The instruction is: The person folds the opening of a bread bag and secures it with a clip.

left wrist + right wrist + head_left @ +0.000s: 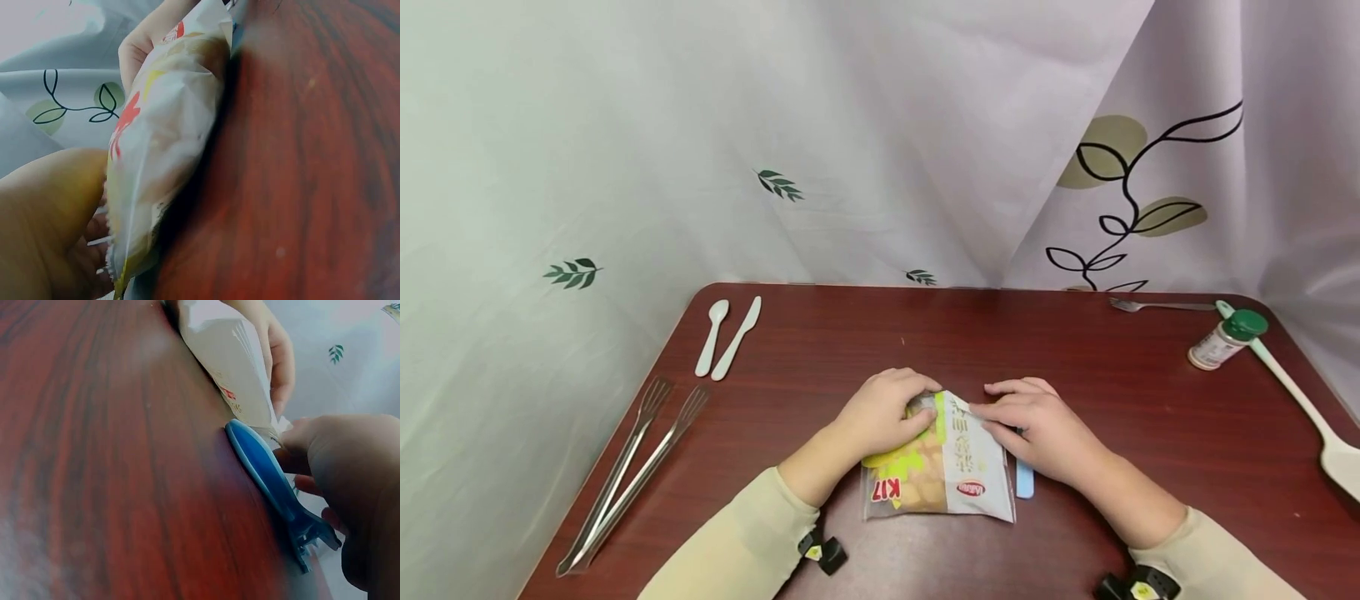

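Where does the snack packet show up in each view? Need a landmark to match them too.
Head: packet in the lower half, slightly right of centre.
Left wrist: left of centre, a tall band slanting from the top edge down to the bottom.
Right wrist: at the top, right of centre, above the blue clip.
Shared landmark: the left hand, visible by the packet in all three.

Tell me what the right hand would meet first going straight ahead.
The right hand would likely meet the snack packet first; its fingers overlap the packet's edge, though contact is unclear.
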Tool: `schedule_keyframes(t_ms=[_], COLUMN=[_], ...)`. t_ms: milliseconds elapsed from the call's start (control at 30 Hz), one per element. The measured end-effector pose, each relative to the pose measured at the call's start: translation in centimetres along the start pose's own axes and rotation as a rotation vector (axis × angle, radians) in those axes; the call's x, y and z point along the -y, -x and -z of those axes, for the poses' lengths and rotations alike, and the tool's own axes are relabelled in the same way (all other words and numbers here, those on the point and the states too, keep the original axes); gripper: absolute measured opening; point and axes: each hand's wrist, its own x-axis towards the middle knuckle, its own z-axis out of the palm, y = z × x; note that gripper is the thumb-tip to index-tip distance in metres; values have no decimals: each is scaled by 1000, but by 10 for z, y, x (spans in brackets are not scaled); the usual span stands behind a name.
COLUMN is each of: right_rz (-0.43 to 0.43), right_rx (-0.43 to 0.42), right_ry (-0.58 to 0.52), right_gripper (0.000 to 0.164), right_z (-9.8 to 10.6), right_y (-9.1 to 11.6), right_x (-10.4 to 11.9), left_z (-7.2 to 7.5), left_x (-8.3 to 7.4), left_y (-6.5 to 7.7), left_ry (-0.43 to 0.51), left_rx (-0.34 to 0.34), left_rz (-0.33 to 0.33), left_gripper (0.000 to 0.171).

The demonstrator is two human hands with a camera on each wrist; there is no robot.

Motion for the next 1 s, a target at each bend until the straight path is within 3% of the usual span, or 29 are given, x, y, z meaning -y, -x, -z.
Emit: schedule_keyframes(t_ms=[133, 267, 400, 633, 767, 900, 1000], right_rz=[59, 111, 97, -10, -2, 34, 42], right_rx=[17, 40, 34, 31, 17, -11, -28], right_ry=[-46, -174, -289, -301, -310, -323, -321], right_gripper=[28, 20, 20, 30, 34, 37, 38], right_z=[1, 1, 0, 0, -1, -4, -5], right_y=[1, 1, 0, 0, 0, 0, 0], right_x=[-1, -1, -1, 1, 0, -2, -2], left_z=[-5, -9, -9, -9, -10, -9, -8], left_x=[-2, -4, -5, -8, -13, -15, -16], left_y=[1, 4, 4, 3, 3, 2, 1], left_ry=[67, 99, 135, 172, 113, 82, 131], left_rx=[57, 83, 54, -74, -134, -139, -104], left_rz=[-25, -14, -9, -12, -41, -68, -28], left_gripper=[38, 42, 41, 30, 20, 16, 10])
